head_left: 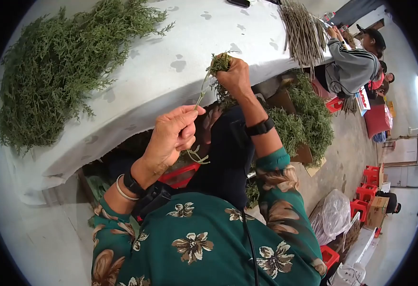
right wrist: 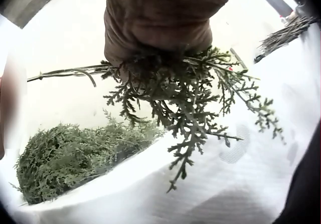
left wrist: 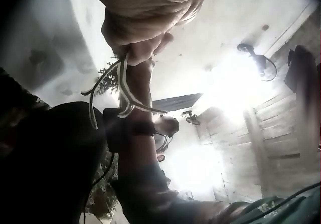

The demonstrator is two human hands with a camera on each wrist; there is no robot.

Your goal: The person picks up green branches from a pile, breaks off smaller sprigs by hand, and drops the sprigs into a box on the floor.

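In the head view my right hand (head_left: 235, 77) grips a sprig of scale-leaved evergreen (head_left: 221, 62), its fingers curled round the foliage. A thin pale stem (head_left: 203, 89) runs from it down to my left hand (head_left: 173, 131), which pinches it between thumb and finger. Below the left fingers (left wrist: 143, 51) hang forked stem ends (left wrist: 123, 86) in the left wrist view. Green leafy tips (right wrist: 188, 118) spill out under my right hand (right wrist: 158, 28) in the right wrist view, while stems (right wrist: 70, 72) stick out to the left. The palm side of the right grip is hidden.
A large heap of green branches (head_left: 61, 76) lies on the white-covered table (head_left: 170, 71). Bundled dry stalks (head_left: 304, 35) rest at its right end. More greenery (head_left: 309, 114) fills a box beside me. Another person (head_left: 354, 64) sits beyond; red stools (head_left: 366, 193) stand behind.
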